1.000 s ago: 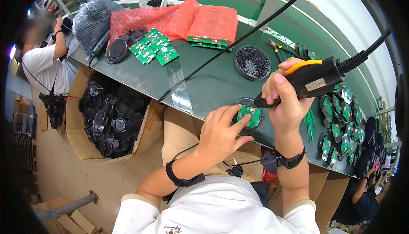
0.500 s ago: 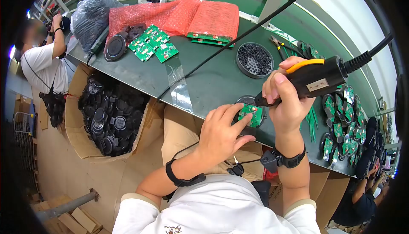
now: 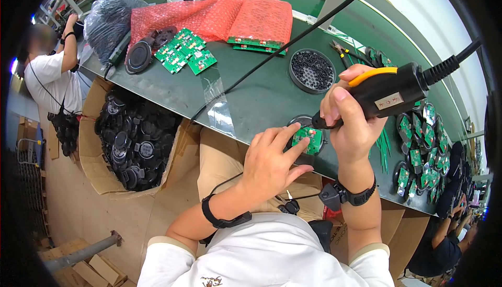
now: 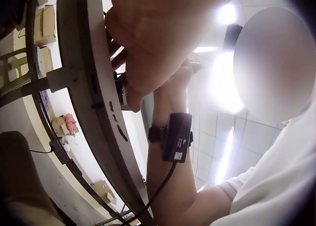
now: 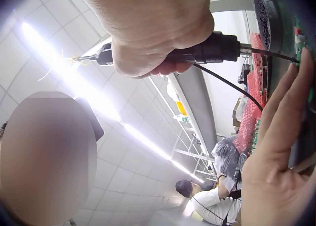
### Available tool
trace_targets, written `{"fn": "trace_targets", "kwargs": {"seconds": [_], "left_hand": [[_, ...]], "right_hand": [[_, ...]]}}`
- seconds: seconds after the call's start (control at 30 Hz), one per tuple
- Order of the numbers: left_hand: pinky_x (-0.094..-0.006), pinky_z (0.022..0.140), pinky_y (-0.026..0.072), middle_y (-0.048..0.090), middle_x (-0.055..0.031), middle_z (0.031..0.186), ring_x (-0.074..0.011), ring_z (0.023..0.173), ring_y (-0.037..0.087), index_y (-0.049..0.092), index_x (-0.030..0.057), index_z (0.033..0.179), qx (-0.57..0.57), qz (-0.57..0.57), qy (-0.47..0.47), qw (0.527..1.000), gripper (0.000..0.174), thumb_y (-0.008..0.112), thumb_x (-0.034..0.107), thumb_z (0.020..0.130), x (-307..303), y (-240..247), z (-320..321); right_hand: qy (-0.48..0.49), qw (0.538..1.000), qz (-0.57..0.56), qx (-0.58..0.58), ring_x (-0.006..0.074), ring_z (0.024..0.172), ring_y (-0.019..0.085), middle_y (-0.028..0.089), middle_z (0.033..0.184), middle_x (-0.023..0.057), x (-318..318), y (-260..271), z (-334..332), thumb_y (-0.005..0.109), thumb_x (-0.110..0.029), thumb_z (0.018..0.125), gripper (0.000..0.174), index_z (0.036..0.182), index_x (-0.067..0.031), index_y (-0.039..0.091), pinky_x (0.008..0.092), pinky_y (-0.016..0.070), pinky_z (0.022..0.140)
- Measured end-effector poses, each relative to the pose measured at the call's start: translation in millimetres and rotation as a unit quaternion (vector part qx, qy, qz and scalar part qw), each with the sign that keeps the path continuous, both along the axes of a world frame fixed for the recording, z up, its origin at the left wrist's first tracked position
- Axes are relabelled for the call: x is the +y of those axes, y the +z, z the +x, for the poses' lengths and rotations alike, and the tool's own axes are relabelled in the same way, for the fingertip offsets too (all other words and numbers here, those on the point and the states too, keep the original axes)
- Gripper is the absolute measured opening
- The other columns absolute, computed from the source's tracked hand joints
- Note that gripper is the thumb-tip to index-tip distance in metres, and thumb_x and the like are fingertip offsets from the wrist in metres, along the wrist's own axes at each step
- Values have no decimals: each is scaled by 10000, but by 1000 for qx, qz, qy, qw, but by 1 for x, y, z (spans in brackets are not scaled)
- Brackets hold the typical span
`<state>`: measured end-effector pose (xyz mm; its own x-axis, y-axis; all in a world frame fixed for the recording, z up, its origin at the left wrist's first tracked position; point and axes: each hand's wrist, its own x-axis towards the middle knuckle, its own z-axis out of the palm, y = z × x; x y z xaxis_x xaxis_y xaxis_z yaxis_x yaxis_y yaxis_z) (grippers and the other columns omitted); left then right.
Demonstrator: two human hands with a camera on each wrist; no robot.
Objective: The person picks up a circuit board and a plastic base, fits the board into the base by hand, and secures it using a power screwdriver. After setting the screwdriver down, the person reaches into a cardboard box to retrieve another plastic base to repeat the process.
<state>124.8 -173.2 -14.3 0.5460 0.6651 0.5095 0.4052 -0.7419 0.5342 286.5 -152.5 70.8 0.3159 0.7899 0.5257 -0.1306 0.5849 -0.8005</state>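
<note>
My right hand grips a black electric screwdriver with a yellow lever, its nose pointing down over a small green circuit board. The board sits in a round black casing near the table's front edge. Fingers of my left hand are stretched out, with fingertips at the board's left side and the thumb apart from it. In the right wrist view, a thin dark bit runs from the screwdriver's nose to the board. The left wrist view shows the left hand at the table edge, its fingertips hidden.
A round dish of small black parts stands behind the work. Casings with boards crowd the right side, beside green strips and pliers. Loose boards and red bubble wrap lie left. A carton holds black casings.
The head view has shifted slightly. Both hands stay at the circuit board, and the right hand keeps its grip on the electric screwdriver.
</note>
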Motion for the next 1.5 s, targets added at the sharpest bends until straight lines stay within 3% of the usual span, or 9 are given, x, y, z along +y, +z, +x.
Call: {"fn": "trace_targets", "kwargs": {"seconds": [0.5, 0.57, 0.77, 1.1, 1.23, 1.27, 1.37, 1.47, 1.5], "left_hand": [[-469, 917, 503, 658, -96, 1393, -324, 1123, 627, 769, 149, 1237, 13, -6, 0, 1000, 610, 920, 361, 684, 1, 1, 0], [-468, 922, 503, 658, -94, 1392, -322, 1127, 625, 768, 149, 1242, 16, -1, 2, 1000, 616, 918, 365, 685, 1, 1, 0], [-465, 925, 502, 661, -93, 1385, -323, 1125, 624, 775, 150, 1243, 15, -4, 4, 1000, 616, 918, 360, 681, 0, 2, 1], [-455, 928, 498, 668, -95, 1360, -317, 1122, 621, 779, 152, 1244, 19, 2, 7, 1000, 596, 918, 361, 703, -2, 6, 0], [-456, 945, 494, 648, -100, 1388, -320, 1144, 608, 772, 151, 1254, 12, -4, 5, 1000, 599, 922, 358, 711, -4, 5, -2], [-459, 954, 494, 639, -102, 1403, -324, 1159, 603, 768, 151, 1258, 14, -12, 2, 1000, 605, 925, 353, 709, -2, 5, -3], [-473, 986, 492, 625, -109, 1423, -340, 1190, 593, 731, 147, 1308, 5, -24, -16, 1000, 663, 927, 347, 707, 3, 5, -6], [-482, 1016, 490, 619, -113, 1434, -360, 1218, 583, 688, 128, 1356, 0, -49, -39, 998, 738, 937, 330, 691, 10, 7, -8], [-482, 1016, 490, 619, -113, 1434, -360, 1218, 583, 688, 128, 1356, -1, -47, -40, 998, 738, 937, 330, 691, 11, 6, -9]], "right_hand": [[-10, 999, -35, -13, 84, 506, 533, 609, 732, 38, 2, 4, -6, 654, 93, 910, 225, 1121, 32, 604, 245, 415, 467], [-13, 998, -55, -36, 121, 496, 507, 566, 731, 63, 1, 4, -7, 646, 20, 912, 237, 1124, -2, 542, 292, 431, 478], [-12, 996, -28, -84, 124, 486, 507, 565, 773, 73, 5, -7, 1, 638, 40, 901, 220, 1085, -16, 533, 291, 434, 459], [26, 997, -54, -44, 136, 478, 512, 552, 717, 61, 5, 2, -1, 637, 53, 892, 215, 1064, -11, 525, 297, 448, 472], [19, 995, -90, -37, 138, 469, 501, 546, 657, 40, 3, 15, 3, 647, -23, 895, 364, 1241, 56, 568, 303, 441, 475], [33, 997, -65, -5, 124, 535, 565, 616, 724, 44, 3, 20, 16, 659, 36, 896, 327, 1220, 63, 620, 278, 454, 494], [-34, 999, -41, -1, 124, 551, 570, 633, 740, 44, -3, 37, 42, 677, 4, 932, 366, 1286, 64, 603, 284, 475, 533], [-63, 995, -53, -60, 160, 775, 678, 694, 921, 82, -10, 22, 71, 702, -13, 946, 434, 1356, 59, 581, 312, 561, 721], [-64, 995, -50, -62, 160, 775, 678, 694, 921, 82, -13, 19, 76, 702, -13, 946, 434, 1356, 59, 581, 312, 561, 721]]}}
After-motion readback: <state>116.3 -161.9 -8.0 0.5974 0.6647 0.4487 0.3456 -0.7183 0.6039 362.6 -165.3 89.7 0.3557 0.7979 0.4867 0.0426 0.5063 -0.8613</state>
